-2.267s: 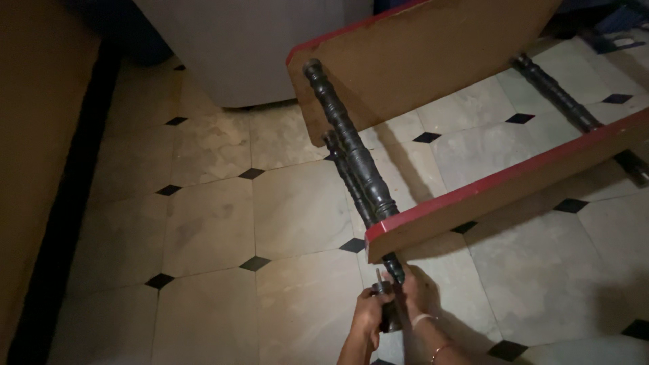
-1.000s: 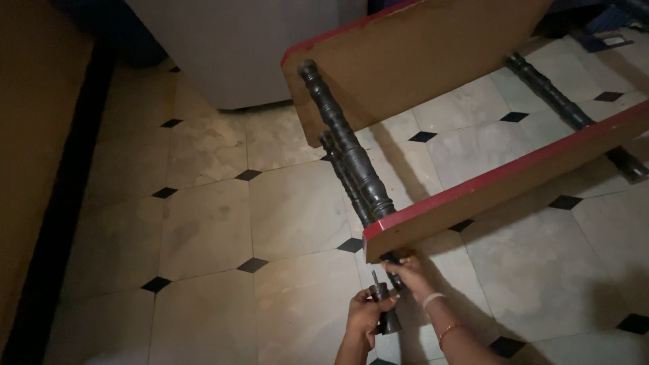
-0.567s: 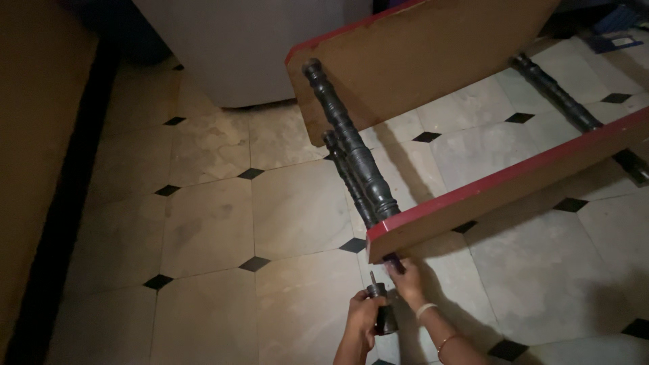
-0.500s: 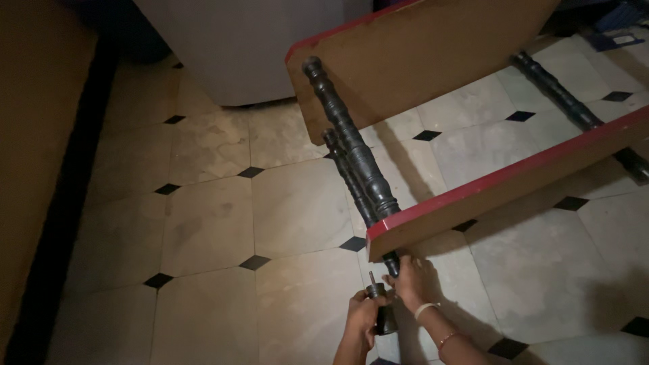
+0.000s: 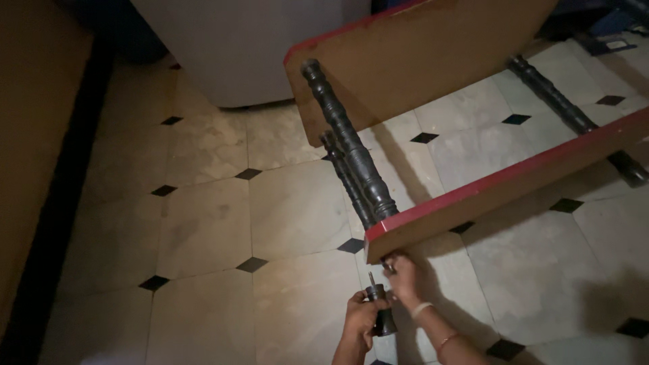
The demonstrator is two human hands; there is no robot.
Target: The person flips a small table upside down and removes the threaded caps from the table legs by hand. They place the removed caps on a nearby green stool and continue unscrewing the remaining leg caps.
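A shelf unit lies on its side on the tiled floor: two brown boards with red edges, the near board [image 5: 514, 186] and the far board [image 5: 419, 61], joined by black turned spindles [image 5: 351, 145]. My left hand [image 5: 357, 323] grips a short black turned leg piece [image 5: 380, 309] with a metal stud sticking up from its top. My right hand [image 5: 404, 278] is just under the near board's left corner. Its fingers are closed on the dark spindle end that pokes out below the board, and they hide most of it. The two hands are almost touching.
A second black spindle [image 5: 343, 177] runs behind the first, and another [image 5: 564, 105] joins the boards at the right. A grey cabinet [image 5: 250, 47] stands at the back. A brown furniture panel [image 5: 34, 135] lines the left side. Blue items [image 5: 612, 30] lie at the top right.
My right hand has shifted up onto the spindle end under the board corner and now covers it. My left hand keeps the leg piece in about the same place.
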